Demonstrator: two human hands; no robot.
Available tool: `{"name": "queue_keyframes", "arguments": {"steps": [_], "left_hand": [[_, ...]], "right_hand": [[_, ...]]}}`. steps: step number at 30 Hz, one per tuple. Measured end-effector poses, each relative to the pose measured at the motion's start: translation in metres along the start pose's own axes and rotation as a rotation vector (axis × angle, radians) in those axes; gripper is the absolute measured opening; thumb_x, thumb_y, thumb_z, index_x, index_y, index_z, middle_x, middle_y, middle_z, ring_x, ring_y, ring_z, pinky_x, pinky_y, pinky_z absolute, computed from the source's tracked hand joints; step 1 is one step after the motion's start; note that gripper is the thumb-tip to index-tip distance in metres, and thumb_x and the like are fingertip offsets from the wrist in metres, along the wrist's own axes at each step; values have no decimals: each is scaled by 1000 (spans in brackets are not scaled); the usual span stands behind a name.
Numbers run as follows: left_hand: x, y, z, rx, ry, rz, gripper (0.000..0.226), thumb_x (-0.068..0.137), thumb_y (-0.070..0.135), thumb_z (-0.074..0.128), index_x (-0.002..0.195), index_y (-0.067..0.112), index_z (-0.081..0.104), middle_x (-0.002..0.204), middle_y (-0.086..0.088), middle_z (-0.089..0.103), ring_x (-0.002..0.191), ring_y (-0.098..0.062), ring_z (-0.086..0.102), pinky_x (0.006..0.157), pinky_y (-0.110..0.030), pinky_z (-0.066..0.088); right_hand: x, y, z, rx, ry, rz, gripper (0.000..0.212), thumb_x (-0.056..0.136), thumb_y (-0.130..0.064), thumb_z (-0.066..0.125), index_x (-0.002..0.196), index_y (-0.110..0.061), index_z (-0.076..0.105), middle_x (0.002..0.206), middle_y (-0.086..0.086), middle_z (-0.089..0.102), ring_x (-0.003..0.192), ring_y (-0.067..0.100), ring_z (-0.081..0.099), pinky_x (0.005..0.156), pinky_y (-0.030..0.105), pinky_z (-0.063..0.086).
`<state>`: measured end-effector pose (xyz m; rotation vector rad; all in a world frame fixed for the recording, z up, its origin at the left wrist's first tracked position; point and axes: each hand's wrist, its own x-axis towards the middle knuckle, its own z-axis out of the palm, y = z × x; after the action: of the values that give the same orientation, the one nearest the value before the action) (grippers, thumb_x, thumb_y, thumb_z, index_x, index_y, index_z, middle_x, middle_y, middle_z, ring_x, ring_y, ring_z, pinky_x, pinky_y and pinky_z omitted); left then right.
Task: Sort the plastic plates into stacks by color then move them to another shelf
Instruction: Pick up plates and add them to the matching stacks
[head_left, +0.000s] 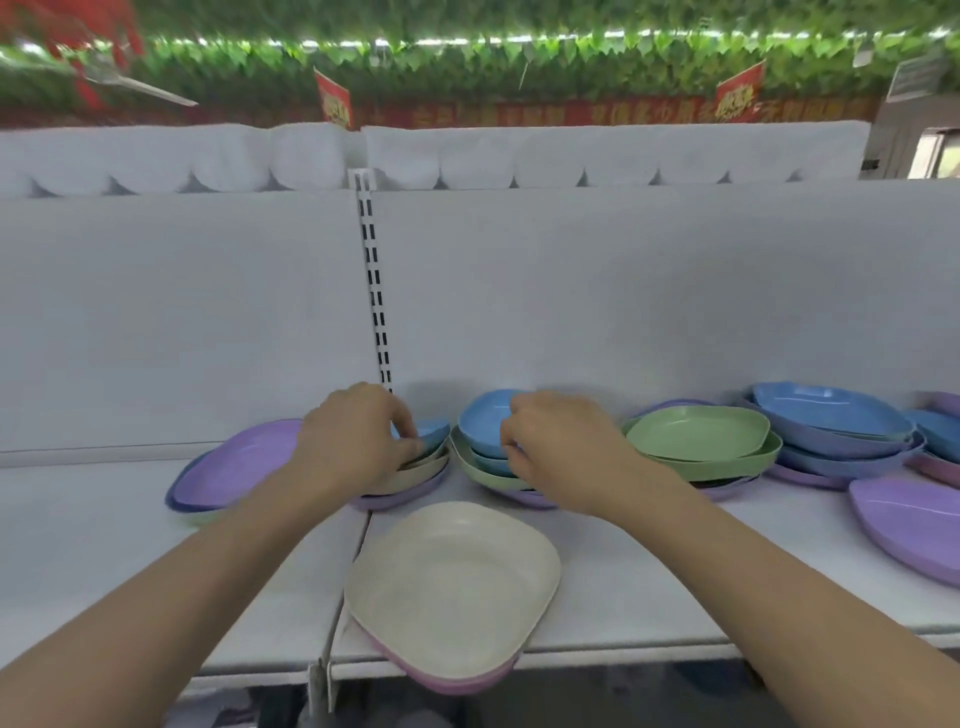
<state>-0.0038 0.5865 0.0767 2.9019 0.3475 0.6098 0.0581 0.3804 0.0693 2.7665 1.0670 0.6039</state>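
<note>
a long white metal shelf (649, 561) is seen carrying mixed piles of rounded-square plastic plates along its back. at the front edge a cream plastic plate (452, 582) is stacked on pink ones, overhanging slightly. a lilac plate (244, 462) lies far left; a green plate pile (701, 436) stands to the right. the left hand (353, 441) is curled, its fingertips pinching the rim of a small mixed stack topped by a blue plate (434, 430). the right hand (550, 447) is curled over a second blue plate stack (485, 423); whether a rim is actually gripped cannot be told. both stacks lie directly ahead of the fingers, the left hand's stack judged ready to be lifted first.
</note>
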Motion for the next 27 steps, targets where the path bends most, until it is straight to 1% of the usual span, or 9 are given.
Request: {"name": "queue_keyframes", "arguments": {"steps": [3, 6, 9, 14, 18, 20, 22, 24, 27], "left_hand": [[-15, -13, -18, 73, 132, -63, 8, 91, 37, 67, 90, 35, 75, 84, 10, 64, 85, -21, 59, 67, -30, 43], [-30, -27, -30, 124, 281, -60, 12, 96, 37, 60, 91, 37, 72, 75, 9, 66, 75, -22, 60, 59, -30, 40], [-42, -38, -40, 48, 338, -83, 13, 97, 33, 56, 85, 33, 62, 61, 9, 62, 64, -21, 59, 57, -32, 42], [-58, -38, -49, -240, 226, -198, 10, 101, 31, 47, 94, 29, 53, 67, 11, 74, 47, -13, 67, 63, -35, 56], [-68, -25, -51, -649, 136, -412, 29, 97, 47, 58, 96, 18, 56, 75, -1, 77, 55, -29, 72, 52, -35, 55], [-68, -24, -49, -765, 113, -492, 30, 96, 41, 62, 98, 11, 55, 78, -9, 77, 59, -33, 73, 55, -37, 56], [-68, -23, -46, -854, 80, -541, 15, 97, 23, 61, 98, 10, 52, 86, -17, 75, 61, -32, 73, 57, -37, 59], [-71, -24, -45, -939, 42, -556, 6, 96, 10, 55, 100, 12, 52, 91, -20, 69, 63, -29, 71, 56, -35, 57], [-78, -26, -47, -1030, -4, -542, 26, 93, 2, 45, 108, 15, 61, 98, -20, 62, 63, -27, 66, 54, -33, 54]], "right_hand": [[-7, 10, -7, 39, 86, -8, 10, 95, -11, 50, 90, -18, 55, 90, 0, 45, 80, 25, 44, 51, 32, 20], [-18, 28, -15, 110, 140, 8, 15, 97, -24, 55, 104, -33, 66, 99, -5, 63, 95, 23, 59, 64, 32, 33], [-24, 46, -21, 179, 177, 81, 11, 95, -39, 60, 104, -39, 67, 95, -8, 67, 94, 21, 63, 68, 31, 33], [-23, 56, -17, 425, 267, 111, 5, 97, -39, 59, 101, -38, 63, 72, -16, 66, 68, 11, 54, 64, 32, 39], [-30, 54, -19, 646, 229, 183, 12, 99, -34, 49, 89, -32, 56, 77, -25, 73, 55, 4, 59, 69, 33, 47], [-33, 53, -22, 863, 240, 254, 17, 99, -38, 52, 87, -28, 56, 78, -16, 73, 51, 12, 67, 68, 34, 48], [-35, 51, -24, 1085, 241, 314, 18, 96, -37, 63, 89, -23, 55, 85, -4, 69, 49, 15, 67, 53, 30, 46], [-36, 49, -22, 1232, 187, 303, 12, 93, -18, 67, 96, -19, 56, 96, 6, 65, 50, 15, 65, 44, 27, 43], [-39, 41, -25, 1305, 95, 224, 23, 90, 3, 54, 96, -17, 63, 94, 10, 63, 52, 15, 53, 44, 26, 36]]}}
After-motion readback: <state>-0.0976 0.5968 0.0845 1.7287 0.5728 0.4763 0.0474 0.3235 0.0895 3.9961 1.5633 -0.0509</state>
